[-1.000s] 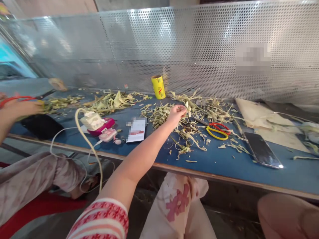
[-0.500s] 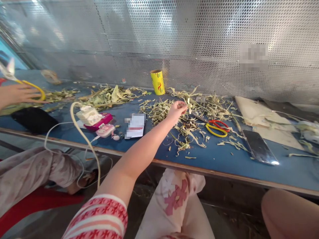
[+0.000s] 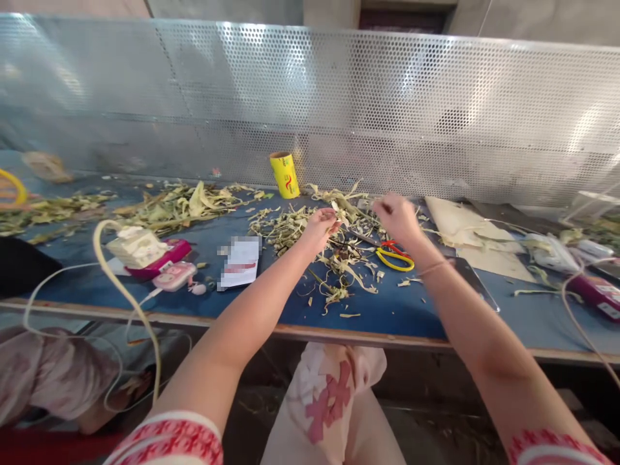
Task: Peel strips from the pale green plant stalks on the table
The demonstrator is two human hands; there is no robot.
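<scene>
Above the pile of dried plant scraps point(image 3: 285, 227), my left hand point(image 3: 320, 229) is closed in a pinch on a pale plant piece point(image 3: 338, 212). My right hand point(image 3: 398, 216) is a little to its right, slightly blurred, with fingers curled in; whatever they hold, if anything, is hidden. Scissors with red and yellow handles point(image 3: 396, 259) lie just below my right hand, blades pointing left into the scraps. Under my right forearm a dark phone point(image 3: 467, 278) lies partly covered.
A yellow roll point(image 3: 285, 175) stands near the perforated metal panel point(image 3: 232, 84). To the left are a phone with a white screen point(image 3: 241, 261), a white plug point(image 3: 135, 245) and a pink device point(image 3: 173, 276). Cardboard point(image 3: 460, 223) lies right. Another person's hand point(image 3: 17, 201) with yellow-handled scissors shows far left.
My right arm has come into view, its hand over the scraps beside my left hand. My left hand stays pinched. The view has tilted up and shifted right.
</scene>
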